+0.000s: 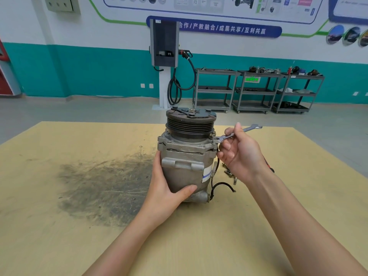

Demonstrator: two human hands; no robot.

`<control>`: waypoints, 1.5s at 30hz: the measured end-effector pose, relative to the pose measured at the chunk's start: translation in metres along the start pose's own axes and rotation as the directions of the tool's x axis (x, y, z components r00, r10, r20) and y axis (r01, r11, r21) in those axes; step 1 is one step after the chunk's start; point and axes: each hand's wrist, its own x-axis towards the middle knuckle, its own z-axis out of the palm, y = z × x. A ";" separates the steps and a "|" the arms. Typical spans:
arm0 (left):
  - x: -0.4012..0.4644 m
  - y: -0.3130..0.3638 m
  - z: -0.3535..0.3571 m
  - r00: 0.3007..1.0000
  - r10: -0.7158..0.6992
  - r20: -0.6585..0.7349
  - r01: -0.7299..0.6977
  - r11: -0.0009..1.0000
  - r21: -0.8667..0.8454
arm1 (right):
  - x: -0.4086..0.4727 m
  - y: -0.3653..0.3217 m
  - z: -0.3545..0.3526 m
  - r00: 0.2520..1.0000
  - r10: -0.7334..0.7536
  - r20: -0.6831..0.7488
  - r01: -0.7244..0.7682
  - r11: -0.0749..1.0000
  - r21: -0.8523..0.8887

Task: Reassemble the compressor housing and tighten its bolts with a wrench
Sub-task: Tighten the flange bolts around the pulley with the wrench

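A yellowish wooden board (219, 226) carries everything. The compressor (187, 156) stands upright on it near the far edge. A dark sooty stain (103, 186) spreads to its left. Loose bolts (228, 172) and a black wire (223, 186) lie just beside its right.
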 end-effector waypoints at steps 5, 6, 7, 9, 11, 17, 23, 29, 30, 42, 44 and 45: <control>0.000 -0.002 0.000 1.000 0.003 -0.001 -0.003 1.000 -0.002 | 0.000 -0.004 0.001 0.997 0.064 0.039 -0.065 0.998 0.013; 0.001 -0.002 0.000 1.000 0.005 0.000 -0.005 1.000 -0.003 | 0.000 -0.005 0.001 0.996 0.075 0.042 -0.076 0.997 0.008; 0.001 -0.002 0.000 1.000 0.005 0.001 -0.005 1.000 -0.002 | 0.000 -0.006 0.002 0.995 0.086 0.044 -0.086 0.996 0.000; 0.001 -0.003 0.000 1.000 0.001 0.005 -0.001 1.000 -0.003 | 0.000 -0.008 0.003 0.994 0.100 0.043 -0.099 0.995 -0.018; 0.001 -0.003 0.000 1.000 -0.002 0.010 0.002 1.000 -0.002 | 0.001 -0.009 0.004 0.995 0.090 0.035 -0.088 0.995 -0.044; 0.002 -0.002 0.000 1.000 -0.005 0.023 0.005 1.000 0.004 | 0.003 -0.009 0.006 0.998 0.051 0.038 -0.047 0.994 -0.099; 0.003 -0.003 0.000 1.000 -0.006 0.022 0.006 1.000 0.000 | 0.006 -0.008 0.002 0.990 0.128 0.060 -0.128 0.992 -0.009; 0.004 -0.006 0.000 1.000 -0.008 0.020 0.008 1.000 -0.003 | 0.009 -0.008 -0.001 0.991 0.112 0.078 -0.110 0.994 -0.029; 0.004 -0.006 0.000 1.000 -0.007 0.019 0.007 1.000 -0.004 | 0.009 -0.008 -0.002 0.991 0.107 0.086 -0.104 0.994 -0.039; 0.003 -0.006 0.000 1.000 -0.026 0.015 0.026 1.000 0.012 | 0.006 -0.002 0.002 0.996 -0.080 0.025 0.083 0.981 -0.177; 0.003 -0.007 0.000 1.000 -0.022 0.012 0.022 1.000 0.018 | 0.005 0.007 0.006 0.978 -0.206 -0.022 0.199 0.963 -0.183; 0.003 -0.007 0.000 1.000 -0.021 0.011 0.020 1.000 0.021 | 0.004 0.012 0.007 0.963 -0.263 -0.052 0.250 0.951 -0.184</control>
